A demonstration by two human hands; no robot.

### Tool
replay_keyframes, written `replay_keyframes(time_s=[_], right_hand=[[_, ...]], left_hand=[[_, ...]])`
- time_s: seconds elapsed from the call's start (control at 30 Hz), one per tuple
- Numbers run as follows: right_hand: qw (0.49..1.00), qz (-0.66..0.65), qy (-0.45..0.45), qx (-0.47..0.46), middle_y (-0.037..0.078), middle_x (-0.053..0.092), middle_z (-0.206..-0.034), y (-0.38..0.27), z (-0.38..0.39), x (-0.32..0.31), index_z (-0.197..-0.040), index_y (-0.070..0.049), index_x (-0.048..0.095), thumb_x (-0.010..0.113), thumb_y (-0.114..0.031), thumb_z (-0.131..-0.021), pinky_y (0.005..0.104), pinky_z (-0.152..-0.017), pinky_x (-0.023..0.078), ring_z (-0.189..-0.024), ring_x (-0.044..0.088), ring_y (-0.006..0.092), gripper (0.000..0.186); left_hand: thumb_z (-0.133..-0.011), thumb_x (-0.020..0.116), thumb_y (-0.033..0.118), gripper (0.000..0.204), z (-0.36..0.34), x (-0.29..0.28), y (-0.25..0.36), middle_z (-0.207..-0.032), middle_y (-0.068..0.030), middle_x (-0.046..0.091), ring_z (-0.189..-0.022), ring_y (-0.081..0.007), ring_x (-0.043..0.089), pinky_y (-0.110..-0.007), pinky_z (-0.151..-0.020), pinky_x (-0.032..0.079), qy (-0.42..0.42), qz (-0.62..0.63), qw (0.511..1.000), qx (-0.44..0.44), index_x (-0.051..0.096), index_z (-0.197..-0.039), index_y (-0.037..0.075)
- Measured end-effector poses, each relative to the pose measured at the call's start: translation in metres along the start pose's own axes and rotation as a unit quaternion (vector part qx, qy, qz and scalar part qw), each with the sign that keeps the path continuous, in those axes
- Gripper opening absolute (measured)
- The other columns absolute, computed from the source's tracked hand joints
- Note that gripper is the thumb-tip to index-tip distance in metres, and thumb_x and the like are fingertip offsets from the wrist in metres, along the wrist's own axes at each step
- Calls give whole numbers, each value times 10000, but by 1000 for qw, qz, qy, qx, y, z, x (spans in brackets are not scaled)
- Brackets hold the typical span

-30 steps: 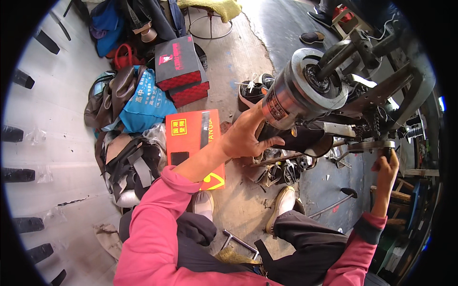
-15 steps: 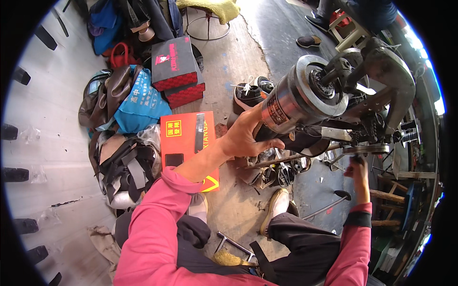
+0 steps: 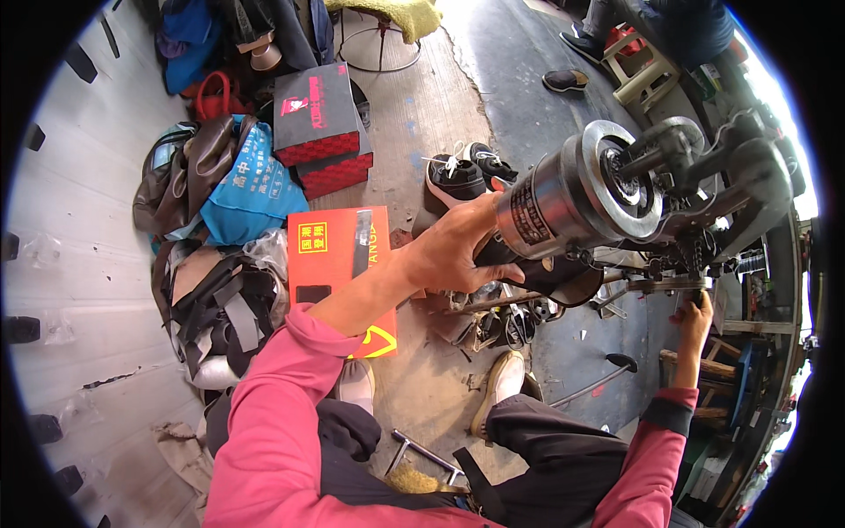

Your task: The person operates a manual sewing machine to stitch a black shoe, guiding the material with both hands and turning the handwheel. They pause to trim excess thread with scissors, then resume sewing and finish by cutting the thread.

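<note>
A dark metal machine [image 3: 748, 185] with a banded steel cylinder [image 3: 550, 198] fills the upper right. Beneath the cylinder, my left hand [image 3: 453, 255] has its fingers wrapped round a dark shoe [image 3: 563, 282], partly hidden by the machine. My right hand [image 3: 694, 312] is raised at the underside of a flat crank wheel [image 3: 669, 285], fingers curled at its rim on what looks like a handle, mostly hidden. A pair of black sneakers with white laces [image 3: 453, 180] stands behind my left hand.
A red-orange box [image 3: 330, 255], stacked dark boxes [image 3: 312, 106], a blue bag [image 3: 246, 194] and dark scraps [image 3: 220, 317] lie left. More shoes [image 3: 510, 321] and a metal tool [image 3: 427, 453] are on the floor. Another person's legs [image 3: 598, 26] are near a plastic stool [image 3: 642, 70].
The machine's upper arms and linkage have shifted. My right hand dropped, then rose again at the crank wheel, ending farther left in view. My left hand keeps its grip under the cylinder.
</note>
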State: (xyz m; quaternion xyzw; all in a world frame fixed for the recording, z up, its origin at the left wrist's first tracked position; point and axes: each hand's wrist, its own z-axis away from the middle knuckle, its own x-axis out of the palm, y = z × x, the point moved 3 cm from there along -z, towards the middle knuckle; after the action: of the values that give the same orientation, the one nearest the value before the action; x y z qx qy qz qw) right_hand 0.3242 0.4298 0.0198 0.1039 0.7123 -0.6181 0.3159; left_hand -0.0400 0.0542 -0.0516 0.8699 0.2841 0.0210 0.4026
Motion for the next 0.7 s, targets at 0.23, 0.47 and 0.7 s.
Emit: replay_keyframes(time_s=[0.23,0.47,0.7], right_hand=[[987,33,-109,117,11,553,-694,54,9,50,-914,-87,581,649,-189,-955,318,-468,570,-549,578,134,129],[957,-36,-267,105,4,551,-713,12,70,104,-925,-72,586,675,-262,-969,317,-503,575,-563,592,117,214],[972,62,-224,-34,7,567,-708,-50,92,93,-992,2,630,651,-123,-968,269,-455,436,-493,528,104,130]], left_hand=[[-737,954,168,960,8,21,5,-1297,-106,589,-1206,-174,557,-338,-1059,426,143,159,977,-11,380,-1498,56],[-759,930,122,824,13,21,2,-1291,-93,597,-1171,-154,559,-332,-1044,431,123,104,986,-34,440,-1417,35],[-757,901,95,708,5,7,2,-1179,-138,603,-1081,-273,597,-364,-1000,458,55,77,994,-45,500,-1333,6]])
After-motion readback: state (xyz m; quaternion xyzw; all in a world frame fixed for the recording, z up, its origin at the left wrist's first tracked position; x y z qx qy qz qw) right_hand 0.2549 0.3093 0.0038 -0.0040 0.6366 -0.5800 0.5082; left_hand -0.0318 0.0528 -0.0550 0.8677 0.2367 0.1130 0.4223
